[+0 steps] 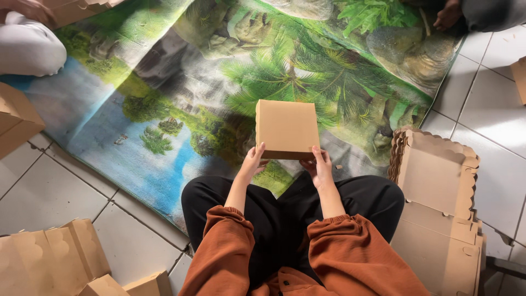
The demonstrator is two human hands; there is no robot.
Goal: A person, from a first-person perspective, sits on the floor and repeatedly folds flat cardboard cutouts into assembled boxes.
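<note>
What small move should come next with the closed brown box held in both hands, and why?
Probably set the box aside, perhaps with the folded boxes at the person's left. It looks closed, the left hand and right hand grip only its near edge, and flat blanks wait at the right.

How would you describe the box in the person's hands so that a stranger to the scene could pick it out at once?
Start at the landscape-print mat on the tiled floor. At its near edge, a seated person in rust sleeves holds the box up with the left hand and right hand. Unlike the flat stack beside them, it is folded shut.
</note>
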